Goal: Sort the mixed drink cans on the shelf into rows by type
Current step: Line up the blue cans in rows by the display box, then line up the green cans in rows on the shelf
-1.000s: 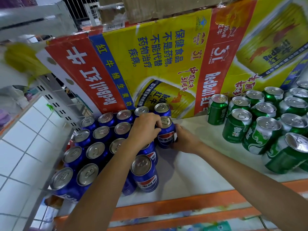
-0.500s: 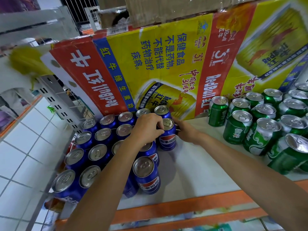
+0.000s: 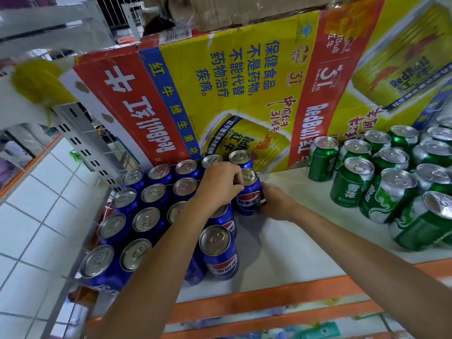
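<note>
Blue Pepsi can point(image 3: 248, 200), upright, far-right edge of my blue cans point(image 3: 148, 219): left hand point(image 3: 217, 187) and right hand point(image 3: 277, 204) both curl round it. Green cans point(image 3: 352, 185) well right.

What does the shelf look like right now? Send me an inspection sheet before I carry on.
Surface: white shelf with an orange front edge; bare strip between the two can groups.
Job's things: blue cans upright in rows at left; green cans upright, bunched at right; held can at the blue block's right edge.
Clutter: nothing seen.
Grippers: left hand and right hand grip the held can from opposite sides, fingers curled round it.
Cables: nothing seen.
Surroundings: Red Bull carton behind the cans; white tiled floor at left.
</note>
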Demonstrator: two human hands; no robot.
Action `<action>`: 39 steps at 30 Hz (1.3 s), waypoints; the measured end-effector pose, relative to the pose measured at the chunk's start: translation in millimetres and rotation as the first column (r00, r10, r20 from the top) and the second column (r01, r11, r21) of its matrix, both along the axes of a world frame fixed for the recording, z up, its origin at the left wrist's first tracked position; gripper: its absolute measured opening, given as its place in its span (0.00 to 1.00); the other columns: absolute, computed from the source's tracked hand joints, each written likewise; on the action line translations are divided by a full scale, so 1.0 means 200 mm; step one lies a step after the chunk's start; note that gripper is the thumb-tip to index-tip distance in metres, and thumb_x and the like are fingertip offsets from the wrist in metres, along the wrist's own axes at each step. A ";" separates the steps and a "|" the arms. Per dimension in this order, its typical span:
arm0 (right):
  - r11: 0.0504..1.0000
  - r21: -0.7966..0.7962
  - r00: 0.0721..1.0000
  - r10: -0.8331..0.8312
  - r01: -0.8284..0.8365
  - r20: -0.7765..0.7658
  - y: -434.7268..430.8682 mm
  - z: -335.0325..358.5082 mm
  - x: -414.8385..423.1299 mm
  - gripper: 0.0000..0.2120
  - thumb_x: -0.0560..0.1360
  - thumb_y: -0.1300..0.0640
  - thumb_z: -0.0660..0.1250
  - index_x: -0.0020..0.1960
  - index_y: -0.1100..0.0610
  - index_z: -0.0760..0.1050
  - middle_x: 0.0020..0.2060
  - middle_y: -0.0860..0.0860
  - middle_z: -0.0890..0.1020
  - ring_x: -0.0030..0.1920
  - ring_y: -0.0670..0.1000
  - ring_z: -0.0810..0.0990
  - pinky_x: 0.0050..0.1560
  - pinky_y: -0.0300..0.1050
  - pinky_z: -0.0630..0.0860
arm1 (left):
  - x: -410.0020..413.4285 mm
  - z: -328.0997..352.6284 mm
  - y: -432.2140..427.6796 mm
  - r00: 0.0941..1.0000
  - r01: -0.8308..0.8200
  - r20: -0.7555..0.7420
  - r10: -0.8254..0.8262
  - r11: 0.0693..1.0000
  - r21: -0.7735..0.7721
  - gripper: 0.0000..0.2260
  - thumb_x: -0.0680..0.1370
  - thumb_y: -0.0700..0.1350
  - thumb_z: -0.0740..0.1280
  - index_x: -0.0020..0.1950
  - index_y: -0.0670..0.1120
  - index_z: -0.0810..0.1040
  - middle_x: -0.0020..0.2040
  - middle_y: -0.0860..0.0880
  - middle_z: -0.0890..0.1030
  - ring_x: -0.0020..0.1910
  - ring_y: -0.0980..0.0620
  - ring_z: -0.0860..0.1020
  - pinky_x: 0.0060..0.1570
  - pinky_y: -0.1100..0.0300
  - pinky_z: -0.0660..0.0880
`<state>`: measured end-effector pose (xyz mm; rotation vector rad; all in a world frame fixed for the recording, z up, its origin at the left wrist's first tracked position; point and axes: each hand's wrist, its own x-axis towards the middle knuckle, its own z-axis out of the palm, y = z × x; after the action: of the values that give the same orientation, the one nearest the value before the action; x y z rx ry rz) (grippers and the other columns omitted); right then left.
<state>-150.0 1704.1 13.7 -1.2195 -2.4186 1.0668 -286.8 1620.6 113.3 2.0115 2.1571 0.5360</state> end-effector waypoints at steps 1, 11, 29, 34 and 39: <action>1.000 0.003 1.000 -0.003 0.003 -0.001 0.00 0.00 0.00 0.33 0.67 0.61 0.74 0.69 0.57 0.66 0.61 0.55 0.77 0.59 0.54 0.77 0.59 0.46 0.74 | 0.00 0.00 0.00 1.000 -0.003 -0.001 0.003 1.000 0.000 0.02 0.74 0.43 0.72 0.44 0.45 0.82 0.47 0.51 0.82 0.49 0.53 0.77 0.45 0.63 0.68; 0.998 0.037 0.998 -0.058 0.058 -0.009 -0.06 0.01 -0.01 0.31 0.70 0.60 0.73 0.69 0.59 0.65 0.62 0.56 0.76 0.59 0.56 0.76 0.56 0.44 0.73 | 0.02 -0.01 -0.02 0.999 -0.026 -0.023 0.026 1.000 0.012 0.02 0.75 0.41 0.70 0.46 0.45 0.79 0.49 0.49 0.81 0.51 0.51 0.77 0.44 0.62 0.68; 0.902 0.406 0.987 -0.161 0.144 0.008 0.02 0.50 0.50 0.15 0.75 0.62 0.66 0.62 0.58 0.75 0.59 0.54 0.78 0.58 0.55 0.77 0.51 0.36 0.68 | 0.31 0.02 0.10 0.992 0.119 0.016 -0.122 0.983 0.139 0.15 0.74 0.47 0.70 0.60 0.47 0.77 0.58 0.49 0.80 0.56 0.48 0.77 0.55 0.55 0.72; 0.862 0.497 0.979 -0.175 0.100 0.108 0.24 0.58 0.72 0.15 0.78 0.63 0.62 0.63 0.57 0.75 0.60 0.53 0.78 0.60 0.54 0.75 0.50 0.37 0.67 | 0.47 -0.05 0.32 0.993 0.097 0.056 -0.100 0.994 0.056 0.22 0.73 0.48 0.71 0.65 0.48 0.73 0.60 0.47 0.78 0.58 0.46 0.76 0.56 0.53 0.74; 0.881 0.468 0.970 -0.052 -0.067 0.236 0.45 0.62 0.88 0.15 0.76 0.65 0.63 0.62 0.59 0.76 0.58 0.56 0.79 0.59 0.57 0.75 0.56 0.48 0.71 | 0.67 -0.08 0.58 0.991 0.040 0.127 -0.037 0.999 -0.028 0.24 0.73 0.51 0.72 0.67 0.50 0.69 0.62 0.46 0.77 0.58 0.43 0.76 0.52 0.57 0.71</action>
<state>25.0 1794.6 138.2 -1.2148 -2.6406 0.2903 -152.7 1737.1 98.1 1.9433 2.0367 0.6038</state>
